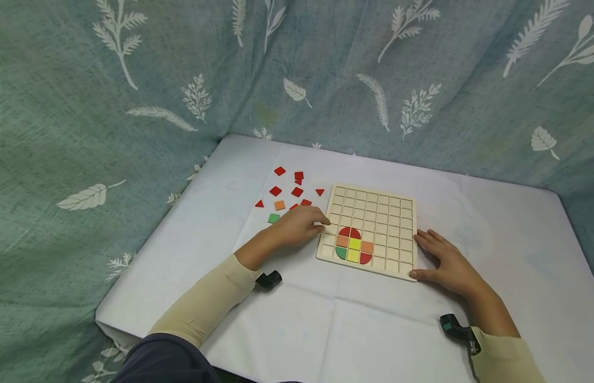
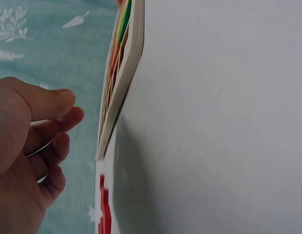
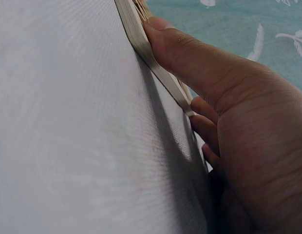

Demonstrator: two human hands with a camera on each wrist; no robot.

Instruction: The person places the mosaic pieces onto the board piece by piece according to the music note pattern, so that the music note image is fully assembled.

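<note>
- The step in hand looks to be building a pattern of coloured tiles (image 1: 354, 244) in the grid of the wooden board (image 1: 391, 232) on the desk (image 1: 373, 330).
- The left hand (image 1: 299, 226) is at the board's left edge, its fingers loosely bent; no tile shows in its grip.
- The right hand (image 1: 445, 263) touches the board at the right edge and near right corner, thumb and fingers spread, its grip not closed around it; it seems to steady it.
- The next move probably calls for a pinch on one of the loose tiles (image 1: 297, 192), left of the board and mostly red, then lining it up with a cell.
- The board lies flat, nearly square, with no plain long axis. Its side edges run near to far; its near edge slants, right end nearer.
- The pattern sits toward the board's near left. Its two far red pieces (image 1: 345, 232) form a dome, curve facing far; the green piece (image 1: 341, 252) rounds toward near left.
</note>
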